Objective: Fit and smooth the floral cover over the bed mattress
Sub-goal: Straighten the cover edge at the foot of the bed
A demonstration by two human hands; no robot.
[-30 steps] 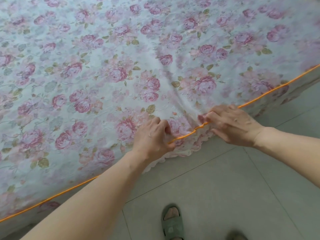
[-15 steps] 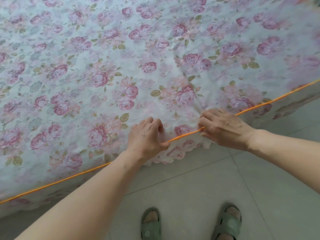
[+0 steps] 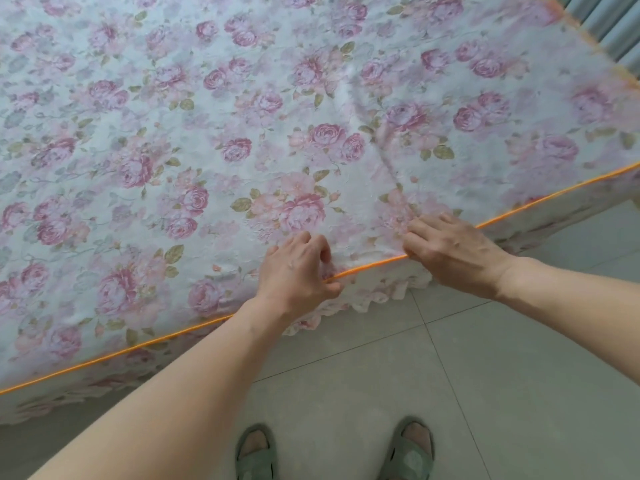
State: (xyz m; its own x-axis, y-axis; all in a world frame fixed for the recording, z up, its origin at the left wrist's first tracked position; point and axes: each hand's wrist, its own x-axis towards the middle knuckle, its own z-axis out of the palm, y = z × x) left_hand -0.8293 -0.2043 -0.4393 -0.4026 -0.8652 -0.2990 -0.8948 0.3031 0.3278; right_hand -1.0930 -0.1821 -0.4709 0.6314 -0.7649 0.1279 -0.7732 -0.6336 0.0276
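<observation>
The floral cover (image 3: 242,140), white with pink roses, lies spread over the whole mattress top. An orange piped seam (image 3: 370,265) runs along the near bed edge, with a frilled skirt (image 3: 377,296) hanging below it. My left hand (image 3: 298,268) pinches the seam between thumb and curled fingers. A short way to the right, my right hand (image 3: 450,251) grips the same seam with curled fingers. A long crease (image 3: 384,157) runs up the cover from my right hand.
Grey floor tiles (image 3: 485,393) lie in front of the bed. My two feet in green slippers (image 3: 256,455) stand on them close to the bed edge. A pale curtain or wall strip (image 3: 613,26) shows past the far right corner of the bed.
The seam between my hands has pulled straight and now sits on the mattress edge. The bunched folds near my hands have flattened. Both feet have stepped into view.
</observation>
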